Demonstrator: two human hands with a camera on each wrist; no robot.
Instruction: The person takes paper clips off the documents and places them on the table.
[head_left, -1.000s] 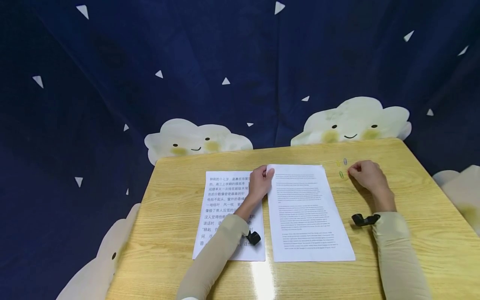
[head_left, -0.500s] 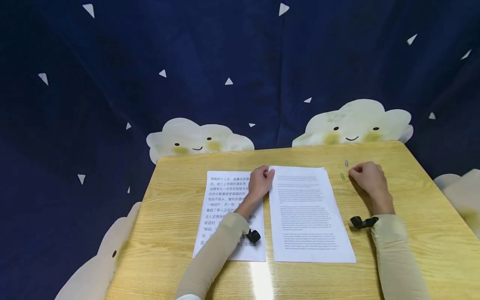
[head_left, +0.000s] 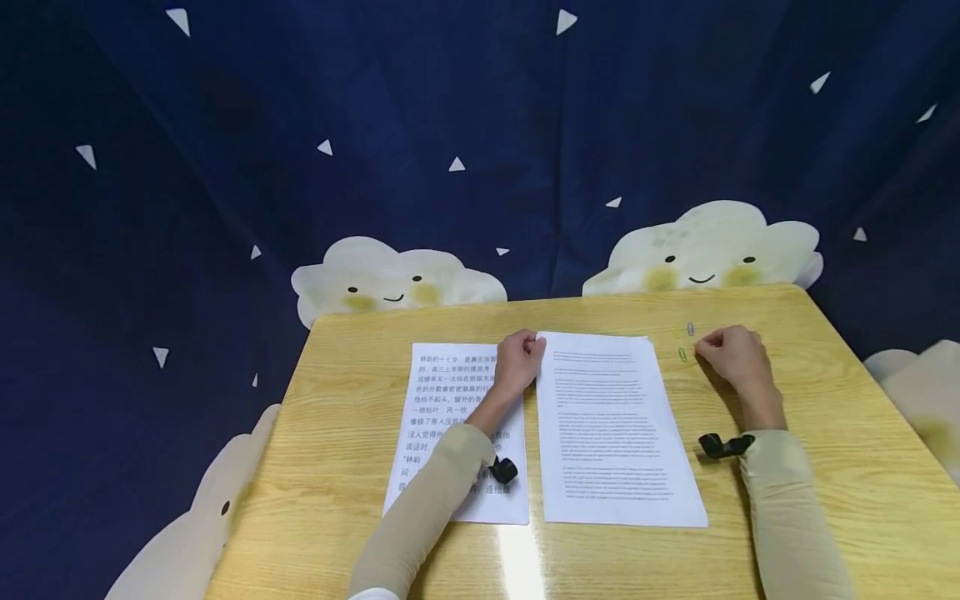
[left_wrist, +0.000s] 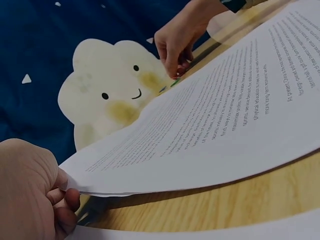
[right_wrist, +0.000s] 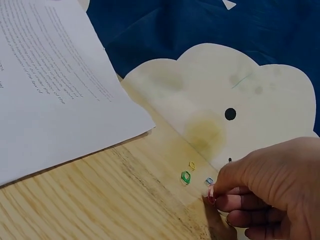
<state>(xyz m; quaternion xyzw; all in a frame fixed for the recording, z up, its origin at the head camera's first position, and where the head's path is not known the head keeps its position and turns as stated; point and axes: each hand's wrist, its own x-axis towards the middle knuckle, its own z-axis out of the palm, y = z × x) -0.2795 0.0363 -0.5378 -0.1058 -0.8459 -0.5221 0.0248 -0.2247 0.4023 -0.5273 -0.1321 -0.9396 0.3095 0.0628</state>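
Observation:
In the head view, my left hand (head_left: pixel 517 362) pinches the upper left corner of a stack of paper printed with small English text (head_left: pixel 615 425). The left wrist view shows that corner raised off the table between thumb and fingers. My right hand (head_left: pixel 737 360) is to the right of the stack, low over the table, its thumb and forefinger pinching a red paper clip (right_wrist: pixel 211 195). Close by its fingertips lie a blue paper clip (right_wrist: pixel 209 181), a green paper clip (right_wrist: pixel 186 177) and a yellow paper clip (right_wrist: pixel 192 165).
A second sheet with large Chinese print (head_left: pixel 431 433) lies to the left, partly under my left forearm. Both papers are on a wooden table (head_left: pixel 345 400). Behind its far edge hangs a dark blue curtain (head_left: pixel 405 100) with white clouds.
Both hands keep nearly the same place and hold. The head view shifts slightly.

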